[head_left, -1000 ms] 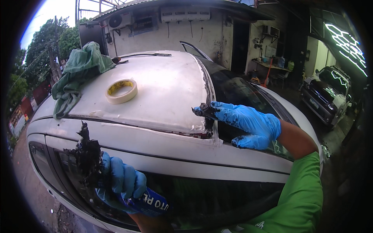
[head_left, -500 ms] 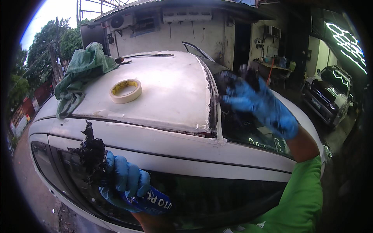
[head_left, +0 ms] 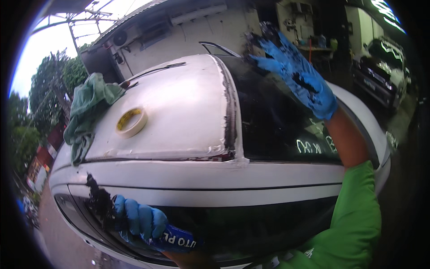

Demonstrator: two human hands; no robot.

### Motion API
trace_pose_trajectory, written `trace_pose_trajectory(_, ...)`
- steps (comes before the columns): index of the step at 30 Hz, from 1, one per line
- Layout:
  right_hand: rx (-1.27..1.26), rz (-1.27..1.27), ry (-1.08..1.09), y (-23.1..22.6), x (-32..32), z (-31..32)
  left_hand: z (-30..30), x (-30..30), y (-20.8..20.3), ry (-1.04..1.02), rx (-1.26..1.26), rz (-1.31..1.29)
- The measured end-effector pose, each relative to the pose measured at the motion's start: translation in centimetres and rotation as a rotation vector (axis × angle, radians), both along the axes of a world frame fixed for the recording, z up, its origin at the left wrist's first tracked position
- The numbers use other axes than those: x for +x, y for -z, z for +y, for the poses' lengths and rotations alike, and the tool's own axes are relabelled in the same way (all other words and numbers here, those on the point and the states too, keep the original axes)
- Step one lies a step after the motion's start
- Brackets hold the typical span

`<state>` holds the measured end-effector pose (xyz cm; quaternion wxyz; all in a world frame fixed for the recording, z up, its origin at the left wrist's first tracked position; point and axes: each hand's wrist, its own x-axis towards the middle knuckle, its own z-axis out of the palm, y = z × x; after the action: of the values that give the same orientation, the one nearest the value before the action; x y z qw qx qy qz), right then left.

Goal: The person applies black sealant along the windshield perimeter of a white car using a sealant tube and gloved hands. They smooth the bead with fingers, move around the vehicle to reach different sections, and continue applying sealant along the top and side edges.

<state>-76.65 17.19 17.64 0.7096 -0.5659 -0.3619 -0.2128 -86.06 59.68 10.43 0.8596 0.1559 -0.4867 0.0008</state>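
Observation:
My left hand, in a blue glove, is wrapped round a blue container with white print, low in front of the car's dark side windows. A ragged lump of sticky black paste sticks out past the thumb side of that fist. My right hand, gloved in blue with black smears, is raised over the dark windshield. Its fingers are apart, their tips coated in black. Black material lines the seam between windshield and white roof, with pale tape strips along it.
On the roof lie a masking tape roll, a green cloth draped over the left edge and a thin dark strip near the far edge. Beyond stand a wall with an air conditioner and a dark parked vehicle.
My right hand has risen up and away from the windshield edge, its fingers spreading. My left hand still grips the container, slightly lower. The whole view has tilted.

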Motion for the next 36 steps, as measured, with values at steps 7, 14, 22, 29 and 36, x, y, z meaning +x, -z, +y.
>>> trace_pose_trajectory(7,-0.018,-0.450,-0.243,-2.4,-1.1,-1.7,0.5,-0.6,-0.4,0.037,0.038,0.025)
trace_pose_trajectory(14,0.092,-0.457,-0.350,-4.9,-3.9,-6.8,-0.5,0.1,-0.3,0.031,0.014,0.022)
trace_pose_trajectory(22,0.144,-0.436,-0.428,-6.0,-5.4,-9.7,-0.7,-0.2,-0.6,0.029,0.049,0.039)
trace_pose_trajectory(29,0.271,-0.501,-0.195,-6.2,-5.8,-9.4,-0.8,0.7,-0.8,0.023,0.083,0.044)
trace_pose_trajectory(36,0.045,-0.577,-0.231,-5.8,-3.5,-11.6,-0.3,0.2,-1.5,0.009,0.119,0.040)
